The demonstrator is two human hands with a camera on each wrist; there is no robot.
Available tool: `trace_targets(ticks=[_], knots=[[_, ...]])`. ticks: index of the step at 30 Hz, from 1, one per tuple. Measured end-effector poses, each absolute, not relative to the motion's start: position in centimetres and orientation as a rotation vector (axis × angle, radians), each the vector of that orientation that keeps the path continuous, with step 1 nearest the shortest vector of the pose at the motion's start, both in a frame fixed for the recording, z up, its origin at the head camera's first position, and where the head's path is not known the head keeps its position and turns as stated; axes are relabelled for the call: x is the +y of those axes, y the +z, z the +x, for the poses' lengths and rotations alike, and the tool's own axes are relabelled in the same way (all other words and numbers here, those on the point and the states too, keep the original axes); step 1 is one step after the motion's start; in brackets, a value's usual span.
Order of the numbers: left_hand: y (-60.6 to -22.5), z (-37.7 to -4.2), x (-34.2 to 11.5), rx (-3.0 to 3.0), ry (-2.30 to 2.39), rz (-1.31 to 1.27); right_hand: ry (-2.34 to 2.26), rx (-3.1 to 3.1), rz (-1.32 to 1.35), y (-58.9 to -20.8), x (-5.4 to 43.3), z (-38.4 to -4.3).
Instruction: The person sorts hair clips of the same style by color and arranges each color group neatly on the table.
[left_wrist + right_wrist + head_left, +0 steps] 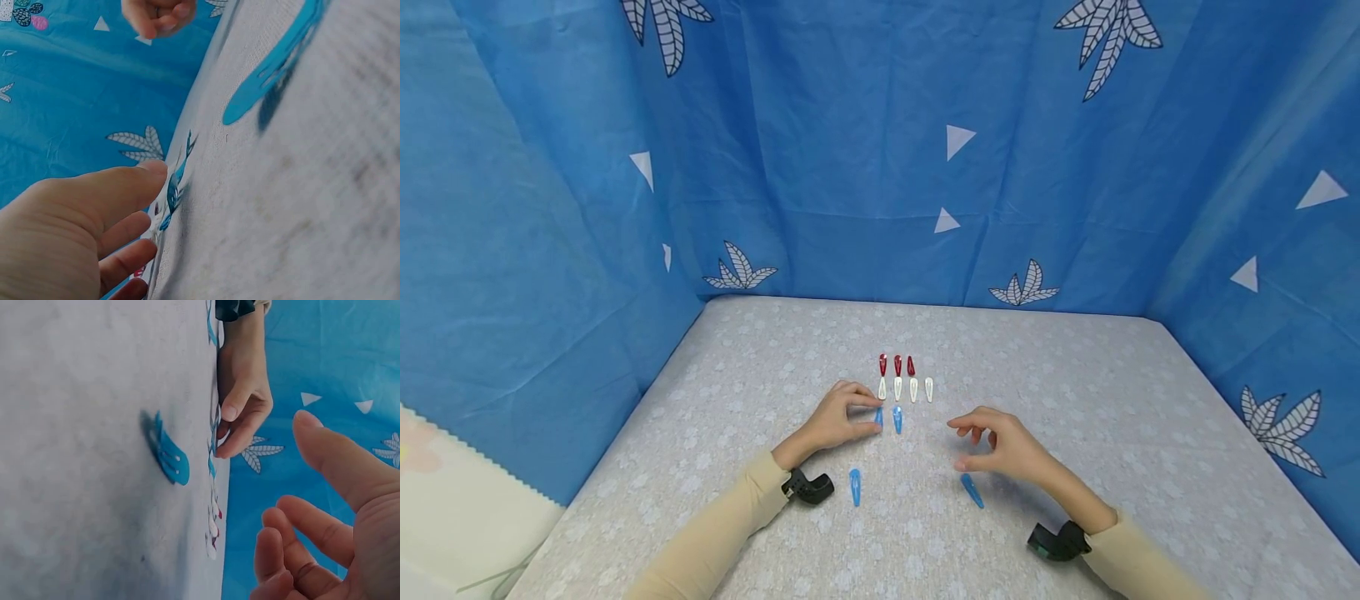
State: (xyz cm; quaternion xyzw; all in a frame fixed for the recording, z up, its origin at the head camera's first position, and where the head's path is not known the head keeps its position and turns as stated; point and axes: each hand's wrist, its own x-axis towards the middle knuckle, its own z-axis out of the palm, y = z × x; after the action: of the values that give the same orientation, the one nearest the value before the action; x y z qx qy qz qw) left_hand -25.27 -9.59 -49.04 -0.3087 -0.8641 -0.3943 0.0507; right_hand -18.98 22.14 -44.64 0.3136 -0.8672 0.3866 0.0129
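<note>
My left hand (842, 417) is low over the table, thumb and index finger at the two ends of a blue snap hair clip (879, 419). A second blue hair clip (898, 420) lies just right of it. My right hand (1003, 446) hovers with fingers loosely bent and thumb apart, holding nothing. Below its thumb a blue hair clip (972, 491) lies tilted on the cloth, seen close in the right wrist view as a blue clip (172, 456). Another blue hair clip (855, 487) lies nearer, right of the left wrist.
Behind the blue pair runs a row of several white hair clips (913, 389), with three red hair clips (898, 365) beyond. A pale floral cloth covers the table (1075, 383). Blue patterned curtains (865, 167) stand at the back and sides.
</note>
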Motion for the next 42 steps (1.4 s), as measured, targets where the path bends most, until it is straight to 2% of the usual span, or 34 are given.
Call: trace_targets(ticks=[9, 23, 42], knots=[[-49.2, -25.4, -9.6, -2.648, -1.189, -0.939, 1.308, -2.696, 1.104, -45.6, 24.2, -17.5], [-49.3, -25.4, -9.6, -2.631, -1.198, -0.961, 1.375, -2.759, 1.255, -47.1, 25.0, -17.6], [-49.2, -25.5, -9.7, -2.651, -1.203, -0.95, 1.377, -2.753, 1.3, -47.5, 25.1, -17.5]])
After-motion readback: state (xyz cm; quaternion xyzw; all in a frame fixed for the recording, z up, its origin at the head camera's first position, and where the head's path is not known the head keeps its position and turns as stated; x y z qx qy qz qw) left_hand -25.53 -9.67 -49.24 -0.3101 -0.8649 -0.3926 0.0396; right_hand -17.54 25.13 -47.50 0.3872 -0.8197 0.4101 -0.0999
